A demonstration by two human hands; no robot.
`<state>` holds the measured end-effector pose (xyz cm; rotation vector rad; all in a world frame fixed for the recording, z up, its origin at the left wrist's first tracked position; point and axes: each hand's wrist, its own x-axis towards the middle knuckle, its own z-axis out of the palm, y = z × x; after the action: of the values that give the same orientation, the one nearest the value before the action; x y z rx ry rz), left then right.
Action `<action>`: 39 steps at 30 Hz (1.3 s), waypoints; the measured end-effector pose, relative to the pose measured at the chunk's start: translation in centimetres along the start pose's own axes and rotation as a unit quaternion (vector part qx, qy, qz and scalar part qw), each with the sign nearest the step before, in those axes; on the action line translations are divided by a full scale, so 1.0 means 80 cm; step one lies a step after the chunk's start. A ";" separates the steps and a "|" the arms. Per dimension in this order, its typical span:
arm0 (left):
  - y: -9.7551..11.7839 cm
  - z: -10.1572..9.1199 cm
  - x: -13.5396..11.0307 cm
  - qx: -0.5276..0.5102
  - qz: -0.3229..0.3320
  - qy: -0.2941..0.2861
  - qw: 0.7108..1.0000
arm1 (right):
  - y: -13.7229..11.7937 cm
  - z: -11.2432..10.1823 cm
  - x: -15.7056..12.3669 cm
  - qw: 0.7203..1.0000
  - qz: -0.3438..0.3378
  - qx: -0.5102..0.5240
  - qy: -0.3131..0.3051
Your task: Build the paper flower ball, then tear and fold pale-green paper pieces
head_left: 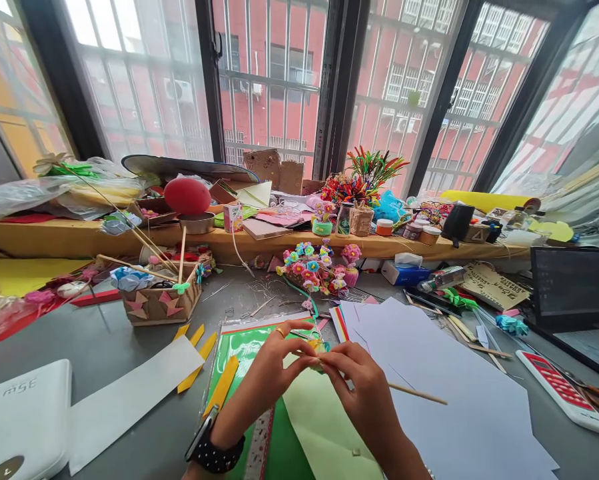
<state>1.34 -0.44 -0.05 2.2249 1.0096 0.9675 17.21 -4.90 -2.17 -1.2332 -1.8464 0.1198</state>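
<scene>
Fingers of the left hand [272, 370] and right hand [362, 383] pinch a paper flower [319, 347] on a wooden stick [419, 395]. Beyond the fingers stands a flower bouquet [314, 267]. White sheets [454, 413] lie to the right and a green sheet [239, 350] beneath.

We note strong daylight from the windows [144, 80] beyond the fingers [299, 348]; panes far left of them blow out white. Shadows beneath the fingers: soft, faint. Focus sharp at the fingers. Wide-angle bending bows window frames and the desk [99, 340] toward the corners.
</scene>
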 end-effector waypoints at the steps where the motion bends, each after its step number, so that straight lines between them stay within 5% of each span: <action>1: 0.000 0.000 0.000 0.001 -0.001 0.001 1.000 | -0.001 0.000 0.000 1.000 0.007 0.013 -0.004; 22: 0.007 0.009 -0.001 0.095 0.089 0.024 0.991 | 0.001 -0.011 0.009 0.969 0.196 0.143 -0.051; 30: 0.012 0.008 -0.003 0.140 0.136 0.038 0.980 | 0.009 -0.013 0.009 0.960 0.200 0.161 -0.114; 39: 0.013 0.010 -0.004 0.107 0.117 0.049 0.986 | 0.009 -0.010 0.009 0.966 0.174 0.175 -0.082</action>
<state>2.29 -1.41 0.02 2.5389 0.9487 1.1256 18.18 -4.27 -1.63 -1.3090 -1.6345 0.7308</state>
